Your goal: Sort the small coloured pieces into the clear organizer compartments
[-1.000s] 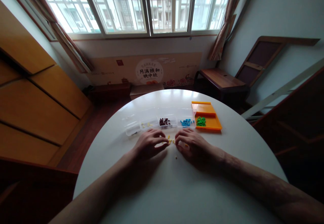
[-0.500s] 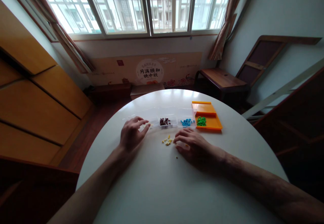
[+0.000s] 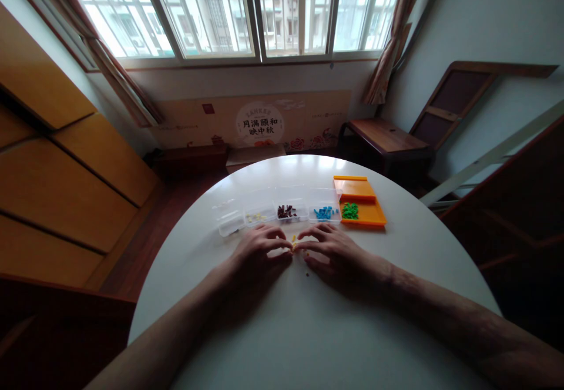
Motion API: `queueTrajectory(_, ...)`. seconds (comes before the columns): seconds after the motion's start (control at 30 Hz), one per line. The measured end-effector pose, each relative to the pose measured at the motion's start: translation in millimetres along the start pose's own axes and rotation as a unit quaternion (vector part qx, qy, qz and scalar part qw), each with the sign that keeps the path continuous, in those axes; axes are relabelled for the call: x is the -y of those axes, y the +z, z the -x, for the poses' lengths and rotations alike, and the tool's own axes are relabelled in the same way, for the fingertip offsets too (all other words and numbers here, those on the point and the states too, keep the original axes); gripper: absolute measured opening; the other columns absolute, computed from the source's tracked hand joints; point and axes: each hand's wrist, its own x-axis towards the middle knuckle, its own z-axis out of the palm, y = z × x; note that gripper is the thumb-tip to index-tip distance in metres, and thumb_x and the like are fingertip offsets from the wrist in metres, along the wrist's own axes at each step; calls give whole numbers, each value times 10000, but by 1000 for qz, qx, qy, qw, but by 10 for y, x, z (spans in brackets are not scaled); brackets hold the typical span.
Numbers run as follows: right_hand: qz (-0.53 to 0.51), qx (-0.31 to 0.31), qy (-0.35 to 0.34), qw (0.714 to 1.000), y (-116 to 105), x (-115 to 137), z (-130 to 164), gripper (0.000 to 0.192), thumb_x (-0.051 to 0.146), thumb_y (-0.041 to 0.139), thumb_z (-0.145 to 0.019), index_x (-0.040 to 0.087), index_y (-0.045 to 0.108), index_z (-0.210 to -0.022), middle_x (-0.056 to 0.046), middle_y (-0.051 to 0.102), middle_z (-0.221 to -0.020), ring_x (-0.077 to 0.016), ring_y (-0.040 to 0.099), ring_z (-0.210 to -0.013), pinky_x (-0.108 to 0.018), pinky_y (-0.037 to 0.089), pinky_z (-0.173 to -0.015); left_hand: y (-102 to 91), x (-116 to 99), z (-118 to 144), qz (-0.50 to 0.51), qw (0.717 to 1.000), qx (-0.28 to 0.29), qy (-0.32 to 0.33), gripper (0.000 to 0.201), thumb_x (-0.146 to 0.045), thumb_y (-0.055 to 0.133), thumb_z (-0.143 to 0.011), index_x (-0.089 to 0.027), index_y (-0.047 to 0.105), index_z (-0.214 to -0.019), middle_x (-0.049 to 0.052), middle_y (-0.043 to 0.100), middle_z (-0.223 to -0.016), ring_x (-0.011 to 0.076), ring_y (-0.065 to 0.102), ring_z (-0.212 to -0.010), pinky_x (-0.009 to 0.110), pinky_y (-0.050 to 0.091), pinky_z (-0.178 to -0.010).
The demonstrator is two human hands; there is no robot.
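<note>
My left hand (image 3: 262, 248) reaches in from the left, its thumb and forefinger drawn close together at a small heap of yellow pieces (image 3: 294, 239); what lies between the tips is too small to make out. From the other side my right hand (image 3: 331, 250) curves over the same heap, thumb and fingers apart, forefinger touching its edge. The two hands' fingertips nearly meet and partly hide the heap. Behind them stand clear plastic boxes: one with pale yellow pieces (image 3: 256, 217), one with dark brown pieces (image 3: 286, 211), one with blue pieces (image 3: 325, 212).
An orange box (image 3: 374, 214) with its lid folded back holds green pieces (image 3: 350, 211), right of the clear boxes. At the left end of the row is another clear box (image 3: 230, 224). Everything rests on a round white table (image 3: 282, 331). A wooden chair (image 3: 388, 134) stands beyond.
My left hand has moved right and nearer, from over the left clear boxes to the yellow heap, uncovering those boxes. My right hand has stayed almost in place, its forefinger further over the heap.
</note>
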Motion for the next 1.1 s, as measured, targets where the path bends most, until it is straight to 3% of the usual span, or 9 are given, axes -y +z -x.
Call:
queueTrajectory(0.33,2,-4,-5,1000,6,-1,-1,256,200,662,-1041,266,716,-1282,-73,741,-1316,-244,661,-1196,-457,529,-1087,49,15,11,-4,1000,5,3,108,-262,716,-1005,-261,820,-977,33,790,-949,158,725,-809,314,529,-806)
queueTrajectory(0.43,7,-10,-9,1000,21,-14,-2,262,197,681,-1028,268,714,-1279,-72,744,-1307,-242,662,-1187,-451,529,-1071,71,-14,3,10,1000,-17,-8,91,-272,739,-989,-257,824,-962,35,789,-931,159,729,-807,323,541,-807)
queueTrajectory(0.63,16,-81,-33,996,102,-113,8,151,342,726,-1050,249,724,-1169,-63,784,-1156,-234,697,-1053,-412,536,-957,116,-156,-70,107,988,-87,-64,75,-251,764,-992,-231,832,-966,51,773,-902,155,697,-794,312,559,-761)
queueTrajectory(0.87,39,-127,-17,991,131,-166,19,131,370,761,-1039,246,717,-1032,-49,788,-1052,-231,677,-960,-389,522,-884,104,-338,-196,220,966,-88,-109,153,-301,762,-1007,-185,819,-925,63,740,-861,138,634,-727,276,536,-653)
queueTrajectory(1.1,45,-130,-18,990,123,-134,4,88,331,724,-1058,244,713,-1048,-49,787,-1047,-232,673,-961,-393,520,-892,122,-315,-190,223,965,-85,-112,171,-318,759,-1011,-181,815,-926,58,727,-840,139,630,-727,278,531,-649)
